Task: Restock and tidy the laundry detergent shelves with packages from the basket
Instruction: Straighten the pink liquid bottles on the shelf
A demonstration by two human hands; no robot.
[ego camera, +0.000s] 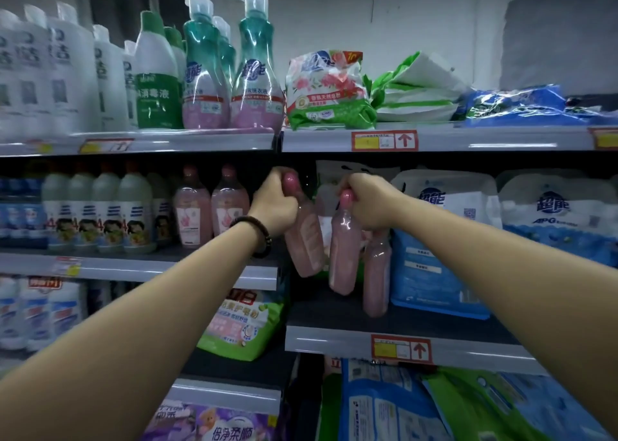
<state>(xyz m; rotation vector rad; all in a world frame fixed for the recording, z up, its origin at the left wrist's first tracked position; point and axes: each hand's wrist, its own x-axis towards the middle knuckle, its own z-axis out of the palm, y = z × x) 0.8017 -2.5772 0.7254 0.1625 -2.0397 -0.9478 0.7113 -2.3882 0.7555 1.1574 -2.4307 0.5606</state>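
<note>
My left hand [275, 203] grips the cap end of a pink bottle [305, 240] that hangs tilted in the gap between two shelf bays. My right hand [369, 203] grips the neck of a second pink bottle [344, 256], held off the shelf. A third pink bottle [377, 275] stands on the dark middle shelf [337, 313] just right of it, below my right hand. Two matching pink bottles [210, 210] stand on the left middle shelf. The basket is out of view.
The top shelf [468, 138] carries white and green bottles, teal pump bottles [255, 69], a floral powder bag [329, 89] and flat green and blue bags. Blue-white detergent bags [438, 250] sit right of the pink bottles. Lower shelves hold several more bags.
</note>
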